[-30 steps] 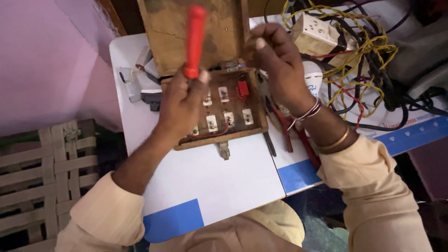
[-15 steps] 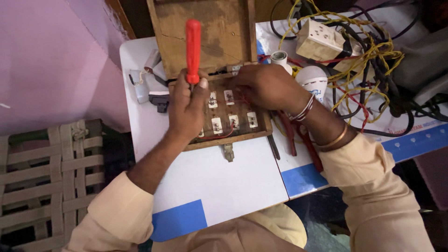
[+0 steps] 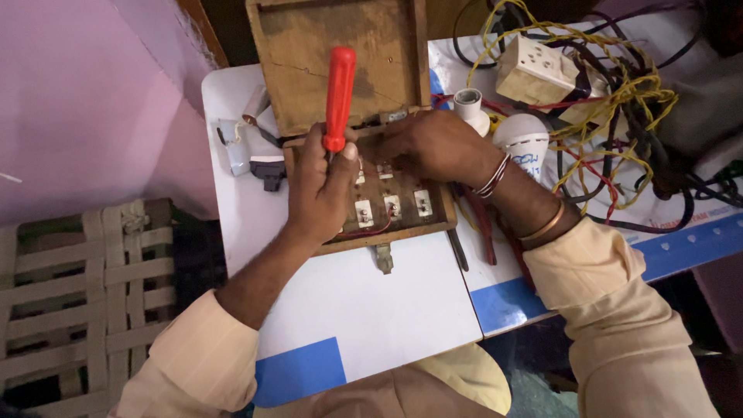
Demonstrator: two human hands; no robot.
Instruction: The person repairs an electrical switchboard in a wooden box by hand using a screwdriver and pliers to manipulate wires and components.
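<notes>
a person in pale sleeves works over an open wooden switch box (image 3: pixel 364 205) lying on a white and blue surface (image 3: pixel 364 310). the left hand (image 3: pixel 321 186) has its grip closed around a red-handled screwdriver (image 3: pixel 338 97), held upright with the handle pointing up and the tip hidden behind the fingers, down among the white switch backs (image 3: pixel 391 207) and red wiring inside the box. the right hand (image 3: pixel 433 143) rests on the upper right edge of the box, fingers curled down onto the inner panel; whether its grip holds anything cannot be told. the box lid (image 3: pixel 340 54) stands hinged open behind. just right of the box lie red-handled pliers (image 3: pixel 484 232), a white bulb (image 3: pixel 526 143) and a white lamp holder (image 3: pixel 470 108). farther right, a tangle of yellow, red and black wires (image 3: pixel 619 116) surrounds a cream socket block (image 3: pixel 534 70). a woven cot (image 3: pixel 85 294) sits at left.
</notes>
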